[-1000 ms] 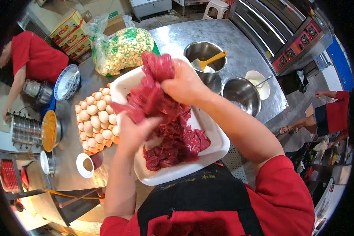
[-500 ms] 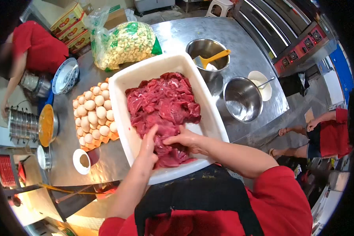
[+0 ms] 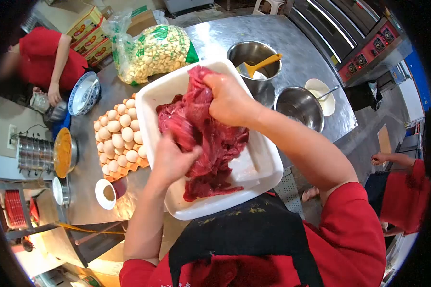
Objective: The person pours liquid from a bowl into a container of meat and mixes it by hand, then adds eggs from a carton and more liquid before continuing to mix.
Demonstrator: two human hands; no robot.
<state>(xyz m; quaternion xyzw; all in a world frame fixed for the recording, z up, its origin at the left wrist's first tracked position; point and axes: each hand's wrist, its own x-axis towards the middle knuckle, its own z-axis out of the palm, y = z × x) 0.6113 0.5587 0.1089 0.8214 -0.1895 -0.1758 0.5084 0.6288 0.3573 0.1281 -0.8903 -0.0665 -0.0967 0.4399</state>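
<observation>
Raw red meat slices (image 3: 213, 146) lie heaped in a white plastic tub (image 3: 266, 167) close in front of me. My right hand (image 3: 232, 99) is closed round a bunch of the slices and lifts them above the heap at the tub's far side. At the left of the heap is my left hand (image 3: 171, 160), partly blurred, with its thumb stretched toward the meat. Its fingers press in against the slices, and their tips are hidden by the meat and the blur.
Left of the tub stand a tray of eggs (image 3: 122, 138) and a white cup (image 3: 105, 193). Behind is a bag of peeled garlic cloves (image 3: 160, 52). A steel pot with a yellow brush (image 3: 263, 63) and another steel pot (image 3: 299, 107) stand right. Co-workers (image 3: 48, 57) are at both sides.
My right hand has risen from the near part of the heap, pulling meat up and away from me. My left hand has shifted slightly left. The left co-worker's arm has moved.
</observation>
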